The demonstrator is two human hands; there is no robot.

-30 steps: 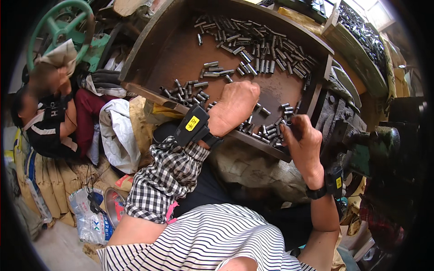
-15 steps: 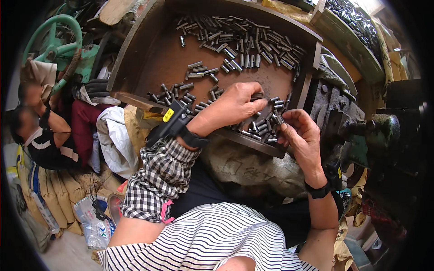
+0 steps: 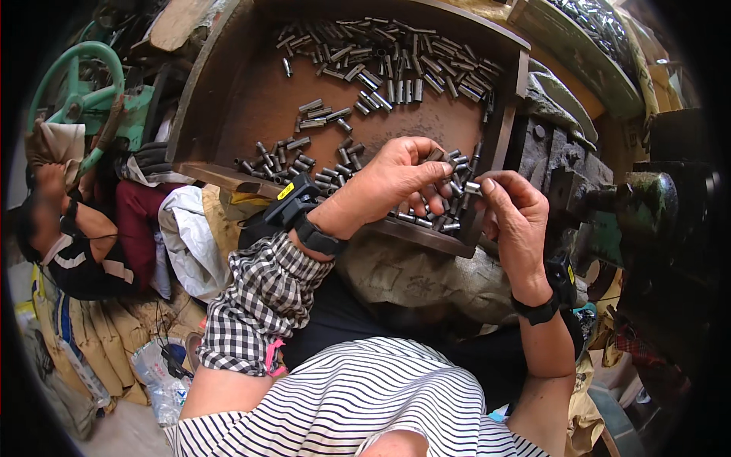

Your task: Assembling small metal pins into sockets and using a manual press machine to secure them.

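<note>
A shallow wooden tray (image 3: 515,107) lies before me, holding several groups of short shiny metal tubes (image 3: 403,91). Over its near right corner, my right hand (image 3: 516,206) pinches a small metal tube (image 3: 472,187) between thumb and forefinger. My left hand (image 3: 400,177) reaches across the tray's near edge, thumb and forefinger closed on a small dark metal piece (image 3: 435,155), mostly hidden by the fingers. Its other fingers curl above the near pile of tubes (image 3: 435,219). The two hands are close together but apart.
Right of the tray stands a dark, greasy machine (image 3: 643,209). A green handwheel (image 3: 76,99) is at the far left, with another person (image 3: 91,244) below it. Another bin of metal parts (image 3: 590,30) sits at the upper right. Sacks (image 3: 426,282) lie under the tray's near edge.
My right hand has lifted from the tube pile with a tube in its fingertips. My left hand stays near the same place. The whole view has shifted slightly.
</note>
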